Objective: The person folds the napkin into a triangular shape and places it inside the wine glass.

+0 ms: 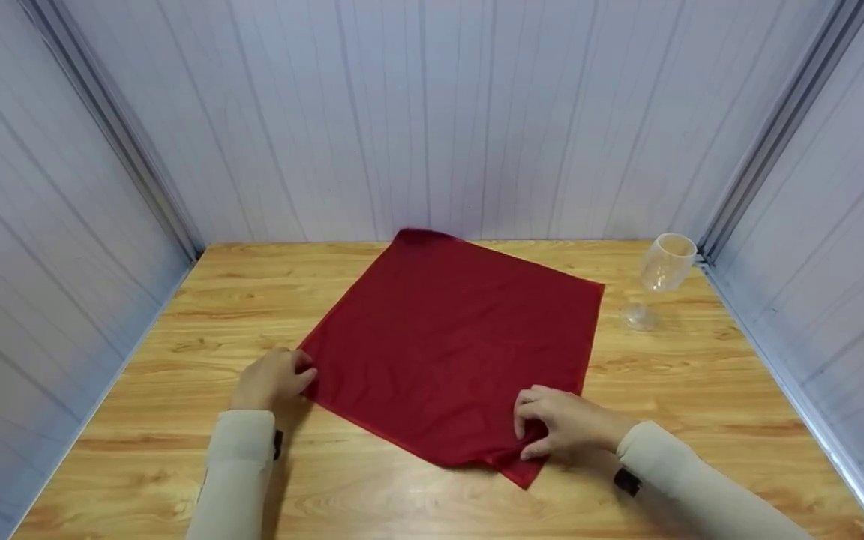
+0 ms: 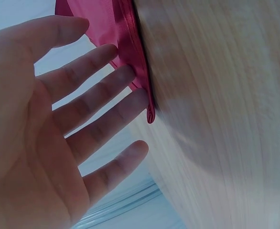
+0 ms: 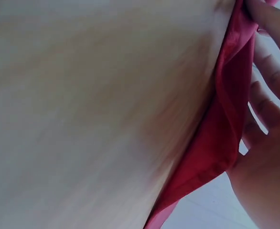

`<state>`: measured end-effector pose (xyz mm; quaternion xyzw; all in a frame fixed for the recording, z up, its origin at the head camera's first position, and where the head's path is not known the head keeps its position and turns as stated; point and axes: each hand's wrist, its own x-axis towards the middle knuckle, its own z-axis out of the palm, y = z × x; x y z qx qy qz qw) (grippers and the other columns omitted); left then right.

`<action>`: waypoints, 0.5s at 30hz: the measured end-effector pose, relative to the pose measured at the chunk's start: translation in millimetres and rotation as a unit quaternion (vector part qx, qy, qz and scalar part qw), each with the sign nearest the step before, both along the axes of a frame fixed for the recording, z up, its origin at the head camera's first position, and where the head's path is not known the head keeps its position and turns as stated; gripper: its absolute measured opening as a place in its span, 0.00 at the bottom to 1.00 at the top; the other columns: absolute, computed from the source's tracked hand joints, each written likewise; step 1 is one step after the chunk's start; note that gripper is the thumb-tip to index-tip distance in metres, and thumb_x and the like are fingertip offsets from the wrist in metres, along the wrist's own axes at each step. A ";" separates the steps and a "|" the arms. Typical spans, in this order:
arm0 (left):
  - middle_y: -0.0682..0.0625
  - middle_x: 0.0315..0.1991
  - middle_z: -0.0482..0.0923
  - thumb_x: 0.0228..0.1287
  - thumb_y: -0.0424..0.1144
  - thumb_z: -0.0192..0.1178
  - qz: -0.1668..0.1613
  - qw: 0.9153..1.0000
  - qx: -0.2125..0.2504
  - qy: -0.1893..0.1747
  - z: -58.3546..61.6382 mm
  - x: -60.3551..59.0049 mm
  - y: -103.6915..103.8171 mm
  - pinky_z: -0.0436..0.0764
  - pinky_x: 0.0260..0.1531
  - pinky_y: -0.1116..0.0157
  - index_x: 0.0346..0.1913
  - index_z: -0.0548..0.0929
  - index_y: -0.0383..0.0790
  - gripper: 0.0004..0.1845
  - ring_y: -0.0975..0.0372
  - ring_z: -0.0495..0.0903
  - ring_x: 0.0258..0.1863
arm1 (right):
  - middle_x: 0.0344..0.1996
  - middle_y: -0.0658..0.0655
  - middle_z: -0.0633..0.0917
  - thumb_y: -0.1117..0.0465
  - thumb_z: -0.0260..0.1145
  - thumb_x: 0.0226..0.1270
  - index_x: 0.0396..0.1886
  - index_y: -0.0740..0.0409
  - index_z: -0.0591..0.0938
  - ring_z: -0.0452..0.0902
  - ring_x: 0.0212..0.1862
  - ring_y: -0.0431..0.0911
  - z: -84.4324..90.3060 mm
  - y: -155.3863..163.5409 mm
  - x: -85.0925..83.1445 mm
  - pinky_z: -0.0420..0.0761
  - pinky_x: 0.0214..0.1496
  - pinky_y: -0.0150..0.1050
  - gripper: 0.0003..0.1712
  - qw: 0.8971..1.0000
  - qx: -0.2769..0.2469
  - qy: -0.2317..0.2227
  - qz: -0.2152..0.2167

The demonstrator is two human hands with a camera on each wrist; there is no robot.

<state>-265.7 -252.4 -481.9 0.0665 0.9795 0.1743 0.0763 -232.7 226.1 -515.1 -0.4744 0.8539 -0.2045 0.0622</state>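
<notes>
Two hands at a red cloth (image 1: 454,352) lying flat at table centre, corners at 12, 3, 6 and 9 o'clock.
Left hand (image 1: 273,379), fingers spread, touches the 9 o'clock corner; right hand (image 1: 563,424) pinches the 6 o'clock corner. Risk: an uneven pull could bunch the thin fabric, or a sweep could topple the glass (image 1: 661,279) at 2 o'clock. Wooden table (image 1: 139,420); pale panelled walls (image 1: 432,112) on three sides.

We're looking at a wooden table (image 1: 702,390) with warm, knotty grain, boxed in on three sides by pale grey panelled walls (image 1: 432,112). Metal corner strips (image 1: 769,127) rise from the table's two far corners. Even, soft light falls across the table, without hard shadows.
</notes>
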 end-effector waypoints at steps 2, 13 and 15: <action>0.41 0.46 0.78 0.71 0.44 0.59 0.002 1.000 0.002 -0.001 0.6 0.6 0.0 0.78 0.45 0.46 0.52 0.85 0.37 0.15 0.51 0.79 0.42 | 0.37 0.40 0.77 0.45 0.77 0.58 0.32 0.45 0.82 0.70 0.42 0.36 0.2 -0.2 -0.9 0.75 0.46 0.36 0.14 1.000 -0.002 0.003 0.000; 0.41 0.47 0.78 0.72 0.45 0.59 0.009 1.000 0.005 -0.009 1.5 1.3 0.4 0.77 0.48 0.45 0.52 0.85 0.37 0.16 0.50 0.79 0.44 | 0.33 0.40 0.82 0.56 0.70 0.68 0.36 0.44 0.83 0.75 0.38 0.36 1.5 -1.5 1.3 0.77 0.44 0.38 0.03 0.999 -0.032 0.002 0.016; 0.41 0.47 0.78 0.72 0.45 0.59 0.011 1.000 0.004 -0.011 1.8 1.3 0.0 0.77 0.48 0.45 0.53 0.85 0.37 0.16 0.50 0.79 0.44 | 0.34 0.40 0.82 0.60 0.68 0.69 0.39 0.46 0.81 0.77 0.38 0.35 1.7 -2.1 0.7 0.79 0.43 0.37 0.04 0.999 -0.046 -0.012 0.013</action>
